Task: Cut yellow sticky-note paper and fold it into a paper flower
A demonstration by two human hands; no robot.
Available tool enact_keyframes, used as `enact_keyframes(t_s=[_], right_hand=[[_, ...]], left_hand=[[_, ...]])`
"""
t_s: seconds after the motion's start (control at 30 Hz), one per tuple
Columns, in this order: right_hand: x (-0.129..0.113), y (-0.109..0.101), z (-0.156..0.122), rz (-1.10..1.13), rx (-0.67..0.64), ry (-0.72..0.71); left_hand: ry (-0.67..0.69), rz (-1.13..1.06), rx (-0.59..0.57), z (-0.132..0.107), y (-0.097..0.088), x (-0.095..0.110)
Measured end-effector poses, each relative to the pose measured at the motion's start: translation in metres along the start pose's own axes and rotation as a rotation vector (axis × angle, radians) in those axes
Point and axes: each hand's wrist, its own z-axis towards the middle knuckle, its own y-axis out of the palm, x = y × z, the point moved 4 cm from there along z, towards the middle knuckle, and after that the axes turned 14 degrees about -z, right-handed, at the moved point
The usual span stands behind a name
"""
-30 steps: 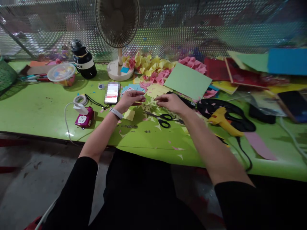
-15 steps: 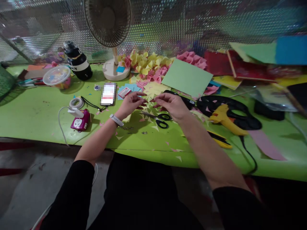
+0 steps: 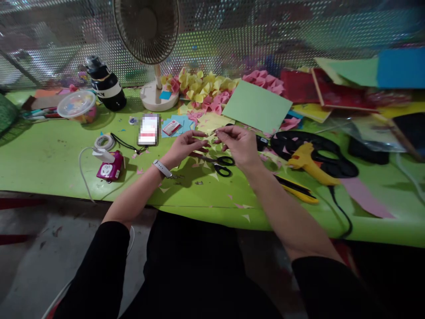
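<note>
You are sitting at the green table [image 3: 46, 155]. Your left hand [image 3: 184, 146] and right hand [image 3: 239, 145] are hovering just behind the black scissors [image 3: 222, 165], both pinching tightly a small yellow paper piece [image 3: 211, 136]. It is lying crosswise between your fingertips, above the scissors, equally near both hands.

What lies between the fingertips of the left hand [image 3: 186, 145] and the right hand [image 3: 239, 144] is too small to make out. The phone [image 3: 148, 129] screen is blurred, the top edge cuts off the fan [image 3: 146, 27], and the papers [image 3: 396, 71] at far right are smeared.
</note>
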Motion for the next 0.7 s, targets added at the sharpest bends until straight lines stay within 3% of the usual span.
enact_keyframes(t_s=[0.27, 0.7], right_hand=[[-0.005, -0.002, -0.003, -0.068, 0.0, -0.041], [-0.011, -0.006, -0.005, -0.093, -0.059, -0.075]], left_hand=[[-0.115, -0.102, 0.015, -0.002, 0.002, -0.002], [0.068, 0.019, 0.138, -0.002, 0.0, 0.008]])
